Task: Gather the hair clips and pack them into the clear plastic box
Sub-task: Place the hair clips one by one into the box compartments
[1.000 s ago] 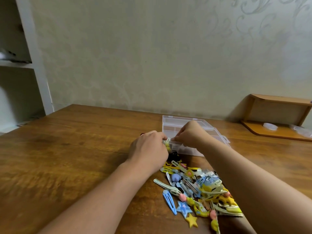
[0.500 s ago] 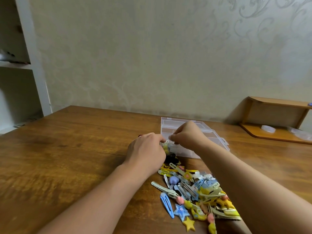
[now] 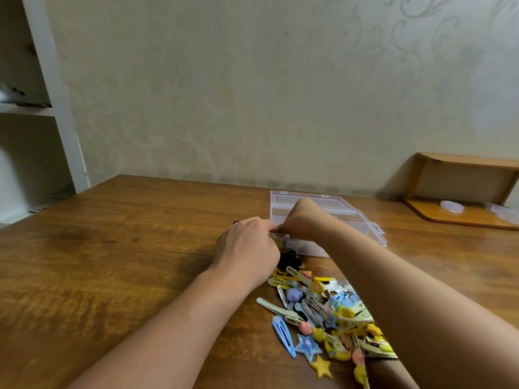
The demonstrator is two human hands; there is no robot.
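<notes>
A clear plastic box (image 3: 368, 223) lies on the wooden table (image 3: 118, 248), its lid down. My left hand (image 3: 247, 248) and my right hand (image 3: 304, 223) meet at the box's near left corner, fingers curled. Between their fingertips they pinch a small yellowish hair clip (image 3: 276, 239), mostly hidden by the hands. A heap of colourful hair clips (image 3: 323, 310) lies just in front of the box, under my right forearm, with a blue snap clip (image 3: 283, 335) and a yellow star clip (image 3: 321, 366) at its near edge.
A low wooden shelf (image 3: 460, 192) stands at the back right with a small clear round lid (image 3: 451, 206) on it. A white shelving unit (image 3: 42, 108) rises at the left. The patterned wall is just behind the table.
My hands have stayed together at the box's near corner. The view has shifted slightly; the right wrist is raised a little higher over the box.
</notes>
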